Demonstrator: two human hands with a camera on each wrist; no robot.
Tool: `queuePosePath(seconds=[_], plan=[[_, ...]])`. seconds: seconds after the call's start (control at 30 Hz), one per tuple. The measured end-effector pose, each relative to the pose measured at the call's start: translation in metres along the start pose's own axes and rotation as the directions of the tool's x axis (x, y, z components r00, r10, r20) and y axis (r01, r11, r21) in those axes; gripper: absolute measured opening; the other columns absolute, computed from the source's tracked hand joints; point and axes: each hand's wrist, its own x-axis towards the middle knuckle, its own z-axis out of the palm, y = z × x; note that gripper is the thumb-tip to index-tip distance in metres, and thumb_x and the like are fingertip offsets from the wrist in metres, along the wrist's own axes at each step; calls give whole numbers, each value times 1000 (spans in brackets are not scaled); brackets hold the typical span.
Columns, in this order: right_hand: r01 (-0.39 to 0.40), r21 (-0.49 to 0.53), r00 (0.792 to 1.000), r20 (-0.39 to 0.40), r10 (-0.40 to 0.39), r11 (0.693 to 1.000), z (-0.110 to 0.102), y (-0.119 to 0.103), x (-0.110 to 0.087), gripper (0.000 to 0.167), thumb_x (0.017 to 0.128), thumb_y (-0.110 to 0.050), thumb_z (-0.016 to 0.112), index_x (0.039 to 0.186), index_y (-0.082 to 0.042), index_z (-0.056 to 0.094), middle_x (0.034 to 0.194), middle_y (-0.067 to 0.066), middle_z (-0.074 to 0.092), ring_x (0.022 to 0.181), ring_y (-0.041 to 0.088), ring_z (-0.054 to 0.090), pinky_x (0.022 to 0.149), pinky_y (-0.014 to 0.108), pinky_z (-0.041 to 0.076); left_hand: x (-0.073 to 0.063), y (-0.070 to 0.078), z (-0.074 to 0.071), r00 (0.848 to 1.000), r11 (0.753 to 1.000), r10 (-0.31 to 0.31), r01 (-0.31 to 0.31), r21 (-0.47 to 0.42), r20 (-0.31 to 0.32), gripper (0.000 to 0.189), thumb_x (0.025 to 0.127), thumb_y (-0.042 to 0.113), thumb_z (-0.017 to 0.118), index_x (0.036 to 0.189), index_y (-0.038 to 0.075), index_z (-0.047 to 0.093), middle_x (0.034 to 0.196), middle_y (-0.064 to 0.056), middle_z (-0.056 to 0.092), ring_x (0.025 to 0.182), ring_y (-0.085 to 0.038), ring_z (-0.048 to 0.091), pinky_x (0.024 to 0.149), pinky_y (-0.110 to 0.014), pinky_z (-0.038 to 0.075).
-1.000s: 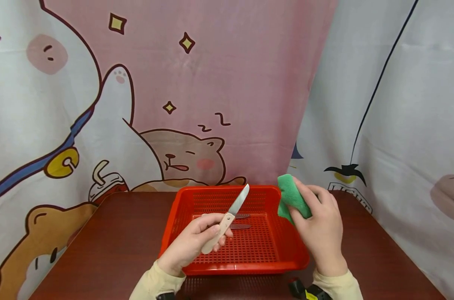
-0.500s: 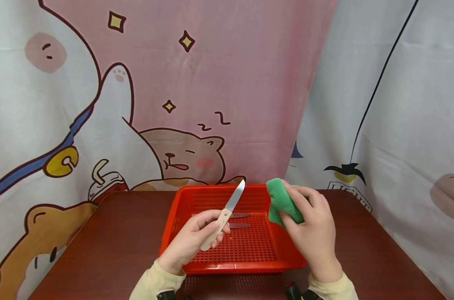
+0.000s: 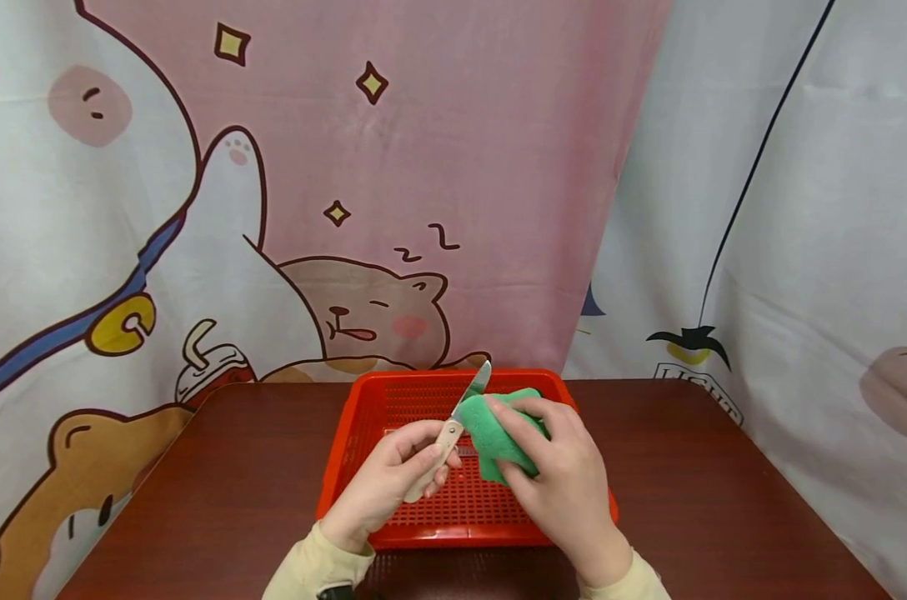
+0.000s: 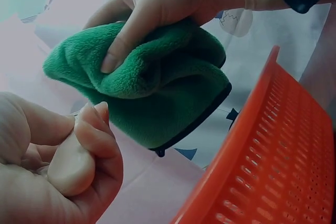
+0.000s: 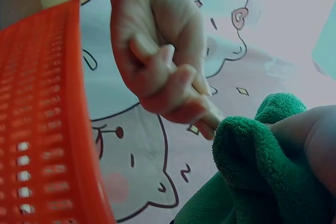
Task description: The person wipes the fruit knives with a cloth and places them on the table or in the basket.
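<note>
My left hand (image 3: pixel 393 475) grips the pale handle of a knife (image 3: pixel 479 381), its blade tilted up and to the right above the basket. In my right hand (image 3: pixel 566 475) is a bunched green cloth (image 3: pixel 498 437), pinched between thumb and fingers. The cloth lies against the blade beside the handle and covers part of it; the blade's tip stays in sight. The left wrist view shows the butt of the knife handle (image 4: pixel 73 169) in the curled left fingers and the dark-edged cloth (image 4: pixel 157 103) close by. From the right wrist, the cloth (image 5: pixel 252 161) hides the blade.
Below both hands a red plastic basket (image 3: pixel 453 535) with a mesh floor and walls stands on a dark brown table (image 3: pixel 221 492). A knife-like thing (image 3: pixel 467 452) lies inside, mostly hidden by hand and cloth. Behind the table hangs a cartoon-printed curtain (image 3: pixel 461 150).
My right hand has moved left with the green cloth, from beyond the basket's right side to the knife blade. The left hand and knife have shifted only slightly.
</note>
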Motion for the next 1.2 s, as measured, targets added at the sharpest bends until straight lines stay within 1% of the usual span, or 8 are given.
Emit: queuePosePath(seconds=[0.1, 0.23, 0.5, 0.67, 0.73, 0.9, 1.0, 1.2], plan=[[36, 11, 999, -8, -36, 999, 5, -4, 0, 65, 67, -2, 76, 129, -21, 68, 108, 7, 63, 93, 27, 60, 73, 45, 52, 0, 0, 0, 1000, 1000, 17, -18, 14, 5, 29, 104, 8, 48, 126, -12, 51, 96, -16, 60, 72, -8, 56, 61, -20, 48], [44, 14, 999, 20, -44, 999, 8, -9, -1, 66, 68, -3, 78, 130, -23, 67, 108, 6, 63, 94, 25, 60, 72, 44, 53, -1, 0, 1, 1000, 999, 16, -16, 47, -3, 26, 105, 10, 48, 124, -7, 54, 95, -19, 57, 70, -10, 54, 61, -21, 48], [32, -23, 997, 68, -31, 999, 15, -10, -5, 65, 69, -5, 82, 129, -26, 67, 109, 7, 62, 93, 25, 59, 72, 45, 53, -2, 2, 1, 1000, 997, -29, 29, 71, -3, 28, 104, 17, 51, 123, -3, 57, 89, -10, 57, 68, -11, 52, 60, -22, 46], [17, -36, 997, 82, -14, 999, 17, -7, -6, 64, 69, -7, 85, 128, -26, 68, 110, 8, 62, 93, 26, 59, 74, 45, 52, -2, 2, 1, 1000, 995, -17, 15, 103, 13, 26, 105, 14, 50, 121, -3, 58, 88, -8, 58, 66, -11, 51, 58, -21, 46], [10, -41, 996, 86, -6, 999, 17, -6, -6, 64, 69, -8, 86, 127, -27, 69, 110, 8, 62, 94, 26, 59, 74, 45, 52, -2, 2, 1, 1000, 993, -6, 4, 117, 19, 24, 105, 13, 49, 120, -3, 59, 87, -11, 58, 65, -11, 50, 58, -21, 46], [1, -49, 997, 78, 3, 999, 17, -3, -6, 62, 69, -6, 83, 126, -28, 70, 109, 7, 62, 94, 26, 60, 73, 44, 53, -2, 1, 0, 1000, 992, 8, -12, 126, 28, 23, 105, 11, 49, 119, -4, 59, 89, -23, 57, 66, -10, 51, 57, -20, 45], [11, -62, 999, 53, -8, 998, 15, 0, -4, 65, 66, -3, 83, 125, -27, 70, 108, 7, 63, 92, 26, 60, 71, 44, 53, -2, 1, 0, 999, 992, 15, -19, 127, 32, 24, 104, 10, 49, 120, -5, 59, 93, -20, 60, 68, -9, 53, 56, -19, 44], [-4, -82, 1000, 12, 5, 997, 10, 7, -2, 66, 65, 0, 80, 125, -25, 70, 107, 8, 63, 90, 28, 60, 68, 44, 52, -1, 0, 0, 999, 990, 20, -24, 141, 36, 28, 104, 9, 49, 126, -7, 57, 94, -27, 60, 67, -8, 53, 55, -18, 43]])
